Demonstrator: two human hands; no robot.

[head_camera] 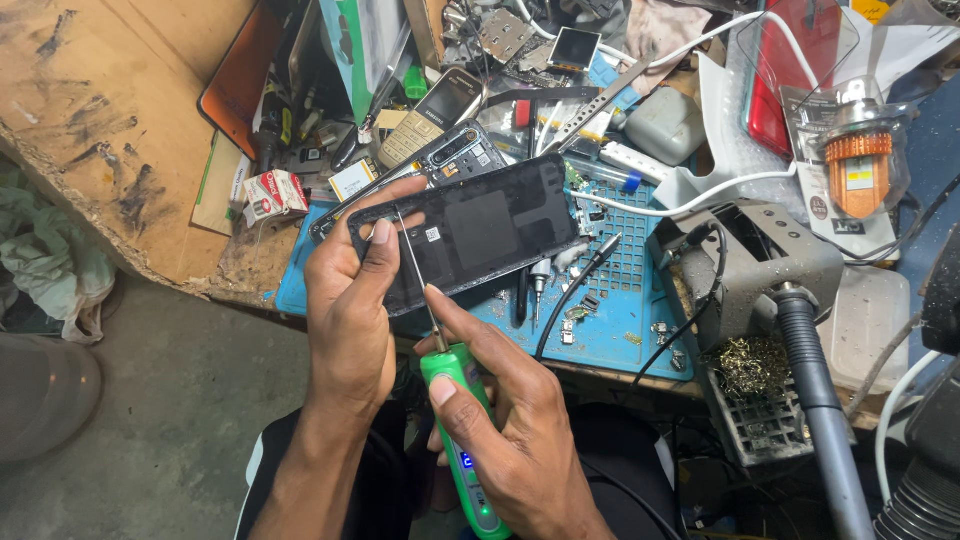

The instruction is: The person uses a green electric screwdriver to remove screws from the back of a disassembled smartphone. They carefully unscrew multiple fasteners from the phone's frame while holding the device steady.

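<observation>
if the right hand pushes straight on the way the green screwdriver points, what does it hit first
Probably the black phone held in the left hand: the green screwdriver in the right hand aims its thin shaft at the phone's near left end.

A black smartphone [470, 235], back panel up, is held tilted by its near end. A green electric screwdriver [462, 430] is gripped below it, the thin bit touching that end.

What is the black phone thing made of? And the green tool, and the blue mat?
The black phone panel looks like glossy plastic or glass: smooth, with soft reflections. The green screwdriver in the right hand seems to have a shiny hard plastic handle and a thin bright metal shaft. The blue mat looks like matte rubber or silicone, with moulded grid pockets.
</observation>
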